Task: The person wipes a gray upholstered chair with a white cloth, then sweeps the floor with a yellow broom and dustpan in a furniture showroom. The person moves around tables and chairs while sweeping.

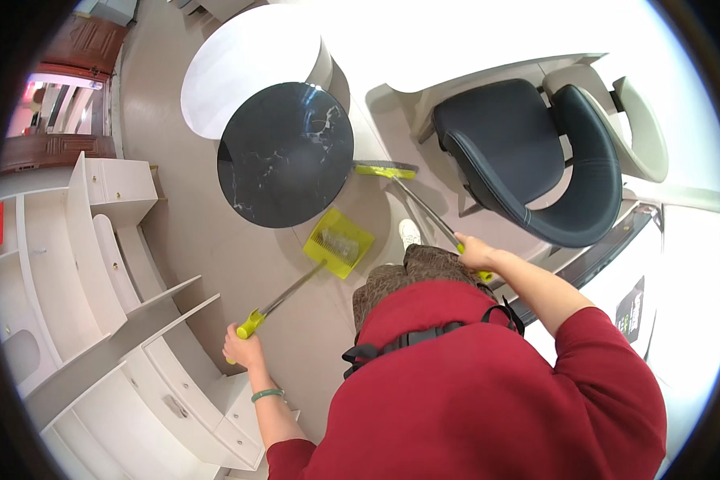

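My left hand (pixel 245 349) grips the green handle end of a long-handled dustpan (pixel 330 268). The lime-green pan lies on the floor tiles ahead of me, and some clear, crumpled material (pixel 339 243) rests in it. In my right hand (pixel 477 252) is the handle of a broom (pixel 429 207), held where the metal pole meets its green grip. The broom's green head (pixel 386 171), with dark bristles, touches the floor beside the round black table, apart from the dustpan.
A round black marble-patterned table (pixel 285 156) stands ahead, by a white oval table (pixel 252 66). To the right are a black armchair (pixel 498 132) and a pale chair (pixel 645 132). White cabinets (pixel 180 384) line the left side; a reddish-brown door (pixel 84 45) is at far left.
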The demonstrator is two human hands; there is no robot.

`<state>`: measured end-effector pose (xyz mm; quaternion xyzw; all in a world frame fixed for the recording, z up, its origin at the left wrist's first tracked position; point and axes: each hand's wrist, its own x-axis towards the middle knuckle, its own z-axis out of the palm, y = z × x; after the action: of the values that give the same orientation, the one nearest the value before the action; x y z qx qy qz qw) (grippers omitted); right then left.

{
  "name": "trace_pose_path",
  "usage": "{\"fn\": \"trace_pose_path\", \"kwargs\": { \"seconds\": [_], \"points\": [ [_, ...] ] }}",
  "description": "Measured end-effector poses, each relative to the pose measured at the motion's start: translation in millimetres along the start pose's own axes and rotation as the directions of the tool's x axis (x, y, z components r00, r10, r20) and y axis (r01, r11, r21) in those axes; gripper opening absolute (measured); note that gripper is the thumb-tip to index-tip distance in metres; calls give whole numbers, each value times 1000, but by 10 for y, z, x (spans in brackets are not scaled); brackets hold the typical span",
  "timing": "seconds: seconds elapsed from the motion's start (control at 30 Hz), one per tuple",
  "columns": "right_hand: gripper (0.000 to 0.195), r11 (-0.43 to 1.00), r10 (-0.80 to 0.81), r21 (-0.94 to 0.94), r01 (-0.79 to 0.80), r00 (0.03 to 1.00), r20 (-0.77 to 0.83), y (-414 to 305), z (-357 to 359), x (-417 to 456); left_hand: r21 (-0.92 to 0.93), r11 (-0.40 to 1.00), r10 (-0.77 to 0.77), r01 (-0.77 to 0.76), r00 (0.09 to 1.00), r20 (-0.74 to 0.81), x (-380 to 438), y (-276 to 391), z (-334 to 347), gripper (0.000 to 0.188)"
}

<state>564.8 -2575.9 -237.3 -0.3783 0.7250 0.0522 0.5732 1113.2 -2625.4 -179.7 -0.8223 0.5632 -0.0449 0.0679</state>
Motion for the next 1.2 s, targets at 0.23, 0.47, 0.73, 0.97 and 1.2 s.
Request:
{"fn": "trace_pose_path", "kwargs": {
  "seconds": [0.23, 0.47, 0.73, 0.97, 1.2],
  "points": [
    [66, 956, 102, 282, -77, 992, -73, 450, 357, -988, -95, 985, 138, -146, 987, -85, 8, -89, 57, 32],
    [59, 878, 229, 475, -59, 923, -308, 458, 1218, -722, -140, 950, 277, -279, 960, -36, 62, -83, 91, 20],
    [52, 870, 199, 487, -70, 955, -218, 314, 1843, -254, -171, 913, 361, -370, 929, -82, 118, -14, -18, 17],
    [71, 847, 104, 528, -66, 994, -44, 482, 2184, -865, -180, 908, 371, -378, 926, -75, 150, 10, -10, 17],
    [74, 708, 155, 703, -72, 987, -54, 239, 1724, -1355, -164, 910, 371, -382, 924, -90, 132, 9, -18, 16]
  ]
}}
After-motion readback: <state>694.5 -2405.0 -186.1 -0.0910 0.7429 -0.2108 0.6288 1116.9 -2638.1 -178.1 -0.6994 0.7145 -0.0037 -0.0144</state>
